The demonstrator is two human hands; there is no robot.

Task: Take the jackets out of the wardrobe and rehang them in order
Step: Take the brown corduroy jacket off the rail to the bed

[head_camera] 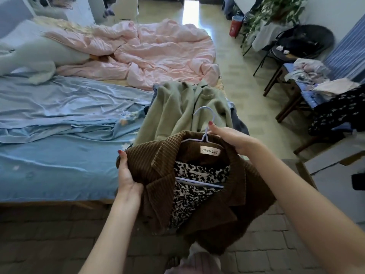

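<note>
She's holding the brown corduroy jacket (197,180) near the bed (59,165), left hand (127,175) gripping its shoulder, right hand (235,139) pinching the hanger (205,133), green coat (183,109) already lying there, rehanging not yet started.

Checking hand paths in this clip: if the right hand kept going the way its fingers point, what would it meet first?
The right hand, gripping the pale blue wire hanger, points up-left toward the bed; it would likely meet the sage-green wool coat first, though depth is unclear.

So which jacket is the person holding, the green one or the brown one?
The brown corduroy jacket, on a hanger, gripped by the left hand and right hand. The green jacket lies untouched on the bed.
</note>
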